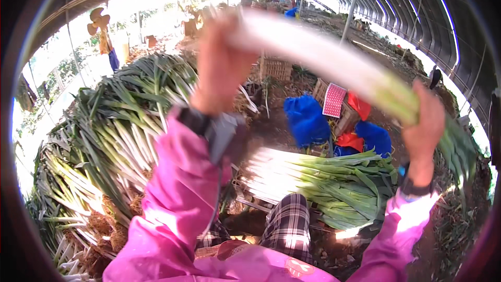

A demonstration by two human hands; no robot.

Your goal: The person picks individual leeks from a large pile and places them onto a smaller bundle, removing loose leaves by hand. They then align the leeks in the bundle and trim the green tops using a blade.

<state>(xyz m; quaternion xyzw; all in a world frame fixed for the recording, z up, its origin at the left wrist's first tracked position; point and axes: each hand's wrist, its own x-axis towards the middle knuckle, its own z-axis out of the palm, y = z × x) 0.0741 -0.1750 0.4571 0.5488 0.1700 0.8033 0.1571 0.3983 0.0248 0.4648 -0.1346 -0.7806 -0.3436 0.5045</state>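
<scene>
Long green onions (334, 57) are raised slantwise in front of me, white end to the left and green leaves hanging down at the right; motion blur hides whether it is one thick stalk or several together. My left hand (222, 62), also blurred, is closed at the white end. Around the green part wraps my right hand (425, 125). Below them lies a stack of cleaned green onions (313, 177), white ends left, leaves right. To my left is a big heap of green onions (120, 130), some with brown, soil-covered roots (107, 224).
Beyond the stack stand blue bags (307, 120), a red bag (357, 105) and a crate (342, 120) with a pink patterned sheet. Another crate (276, 69) is farther back. A metal pole (352, 5) rises under the tunnel roof. My knees (287, 224) are close to the stack.
</scene>
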